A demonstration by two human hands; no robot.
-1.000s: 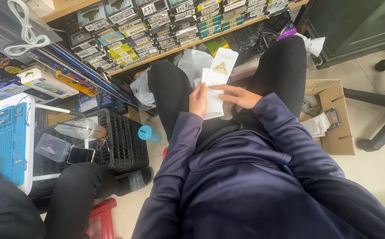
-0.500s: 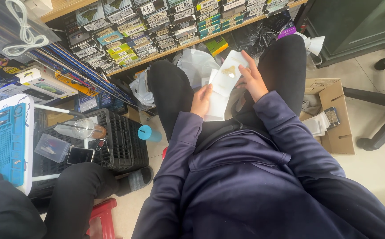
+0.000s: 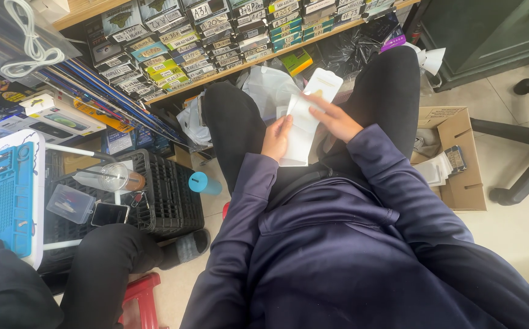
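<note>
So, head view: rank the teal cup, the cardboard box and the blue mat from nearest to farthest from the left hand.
From the left hand:
1. Teal cup, on the floor just to its left.
2. Cardboard box, on the opposite side, beyond the right leg.
3. Blue mat, at the far left edge.

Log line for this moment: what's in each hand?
left hand: grips white packet lower edge | right hand: fingers on packet's right side | packet: over lap, between knees | cardboard box: floor, right

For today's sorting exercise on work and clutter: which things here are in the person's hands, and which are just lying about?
In hand:
- white packets, gripped by the left hand and the right hand

Lying about:
- cardboard box on the floor
- black crate
- blue mat
- small teal cup
- shelf of small labelled boxes
- white cable
</note>
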